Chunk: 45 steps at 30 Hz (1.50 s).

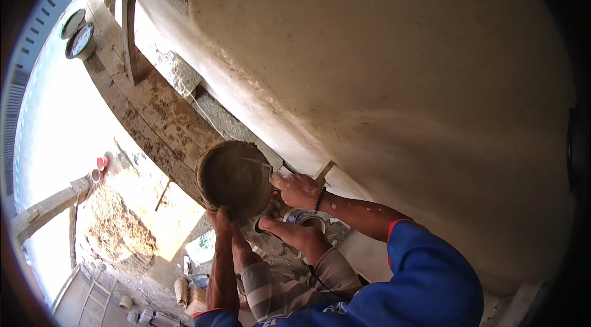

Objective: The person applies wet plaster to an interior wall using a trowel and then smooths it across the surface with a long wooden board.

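A round mortar-crusted bucket (237, 179) is in front of me, with grey wet-looking material inside. My left hand (220, 220) is closed on its near left rim, the fingers partly hidden under it. At the right side of the bucket my right hand (297, 190) is closed, speckled with pale mortar. A thin light streak, perhaps a tool's edge, runs from near that hand across the bucket's inside; what the fingers hold is hidden. Below the bucket my legs show, and a blue-and-white tub (306, 218) stands beside my foot.
A plank platform (157, 108) runs to the far left, with a dark bucket (80, 42) at its end. An upright post (130, 19) rises from it. The plastered wall (381, 68) fills the right. Lower down lie a sand heap (117, 225) and a wooden beam (49, 209).
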Motion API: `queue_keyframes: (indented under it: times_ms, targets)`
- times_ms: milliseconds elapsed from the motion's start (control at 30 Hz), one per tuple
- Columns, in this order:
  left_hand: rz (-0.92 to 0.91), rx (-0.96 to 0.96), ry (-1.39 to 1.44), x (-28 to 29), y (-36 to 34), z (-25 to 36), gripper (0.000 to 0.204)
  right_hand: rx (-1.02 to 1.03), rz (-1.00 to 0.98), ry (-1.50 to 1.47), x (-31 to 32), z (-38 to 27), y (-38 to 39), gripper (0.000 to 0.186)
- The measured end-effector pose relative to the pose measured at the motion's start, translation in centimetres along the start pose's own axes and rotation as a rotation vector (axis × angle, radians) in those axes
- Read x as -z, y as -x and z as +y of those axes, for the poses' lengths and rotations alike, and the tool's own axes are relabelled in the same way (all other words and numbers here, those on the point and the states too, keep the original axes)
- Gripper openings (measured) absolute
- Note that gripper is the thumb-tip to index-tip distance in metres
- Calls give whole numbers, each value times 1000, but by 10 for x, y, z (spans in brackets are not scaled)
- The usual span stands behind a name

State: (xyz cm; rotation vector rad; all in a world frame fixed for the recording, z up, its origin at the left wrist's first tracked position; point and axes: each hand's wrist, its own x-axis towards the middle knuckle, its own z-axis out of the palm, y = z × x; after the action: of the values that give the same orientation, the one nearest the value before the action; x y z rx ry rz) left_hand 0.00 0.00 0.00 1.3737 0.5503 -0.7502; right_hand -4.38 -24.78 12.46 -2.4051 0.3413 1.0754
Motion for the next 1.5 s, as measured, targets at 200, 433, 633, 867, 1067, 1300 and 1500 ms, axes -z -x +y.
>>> queue_keyframes:
  times_ms: [200,433,633,867,1067,1300,1500]
  targets:
    - [-70,-121,-26,-57,79,64,38,63,162,-62,-21,-22,81,42]
    - [-149,-83,-63,-95,162,131,33,36,451,-152,98,-21,234,33]
    - [-333,-59,-18,-139,212,163,37,140,416,12,66,0,271,36]
    - [-417,-92,-138,-156,226,180,35,127,641,-243,135,48,399,44]
    - [-424,-196,-170,-170,282,221,14,6,728,-110,144,48,461,36]
    - [-524,-162,-258,-188,323,259,16,-45,738,164,160,15,450,16]
    - [-547,-118,-250,-186,315,263,14,61,703,-32,119,13,412,22]
